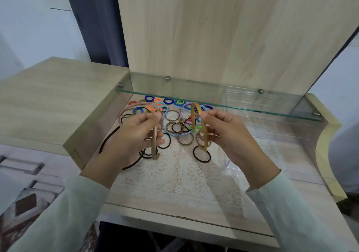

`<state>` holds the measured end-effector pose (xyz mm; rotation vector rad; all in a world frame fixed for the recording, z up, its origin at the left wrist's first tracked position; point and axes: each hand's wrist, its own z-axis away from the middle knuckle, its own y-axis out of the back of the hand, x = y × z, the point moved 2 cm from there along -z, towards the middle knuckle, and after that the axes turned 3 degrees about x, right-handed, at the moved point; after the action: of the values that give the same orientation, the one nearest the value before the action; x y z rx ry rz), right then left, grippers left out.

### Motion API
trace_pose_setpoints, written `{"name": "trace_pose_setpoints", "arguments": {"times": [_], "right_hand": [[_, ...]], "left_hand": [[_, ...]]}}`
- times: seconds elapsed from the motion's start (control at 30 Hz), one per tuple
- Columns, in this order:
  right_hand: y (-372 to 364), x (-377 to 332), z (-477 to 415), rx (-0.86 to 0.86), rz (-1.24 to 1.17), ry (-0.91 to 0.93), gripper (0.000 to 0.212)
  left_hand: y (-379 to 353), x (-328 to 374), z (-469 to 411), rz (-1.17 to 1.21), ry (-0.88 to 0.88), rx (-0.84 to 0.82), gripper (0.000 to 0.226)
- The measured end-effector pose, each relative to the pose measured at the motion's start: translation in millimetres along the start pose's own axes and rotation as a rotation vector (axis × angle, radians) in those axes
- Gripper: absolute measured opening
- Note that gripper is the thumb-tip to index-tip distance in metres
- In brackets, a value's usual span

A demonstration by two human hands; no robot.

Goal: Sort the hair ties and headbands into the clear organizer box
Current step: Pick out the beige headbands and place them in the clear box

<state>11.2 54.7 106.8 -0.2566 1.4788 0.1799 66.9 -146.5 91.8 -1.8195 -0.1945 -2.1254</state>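
**Two at a time at the sorting desk**

Two headbands hang upright in a person's hands, just left of the clear box (233,167). The left hand (134,135) pinches a beige band (154,144) between thumb and curled fingers. The right hand (229,135) grips an amber band (204,133) the same way. Holding one in each hand probably keeps them apart before boxing. Left of the box, beyond the hands, loose ties (171,115) and more bands lie heaped on a lace mat (174,174) beneath a glass shelf (213,100).
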Motion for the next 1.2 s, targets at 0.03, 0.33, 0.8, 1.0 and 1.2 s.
{"name": "trace_pose_setpoints", "arguments": {"times": [0.03, 0.33, 0.8, 1.0, 1.2], "right_hand": [[-1, -2, -2, -0.016, -0.064, -0.020, 0.010], [-30, 0, -6, -0.130, -0.287, -0.122, 0.011], [-67, 18, -13, -0.166, -0.220, -0.148, 0.009], [-71, 19, -14, -0.179, -0.255, -0.153, 0.014], [-74, 19, -16, -0.130, -0.216, -0.177, 0.010]], "left_hand": [[0, 1, -1, 0.003, 0.006, 0.000, 0.017], [1, 4, -2, -0.040, 0.017, 0.041, 0.019], [-2, 10, -4, -0.080, 0.060, 0.055, 0.021], [-3, 9, -2, -0.082, 0.067, -0.003, 0.026], [-7, 8, -4, -0.038, 0.113, -0.001, 0.027]]}}
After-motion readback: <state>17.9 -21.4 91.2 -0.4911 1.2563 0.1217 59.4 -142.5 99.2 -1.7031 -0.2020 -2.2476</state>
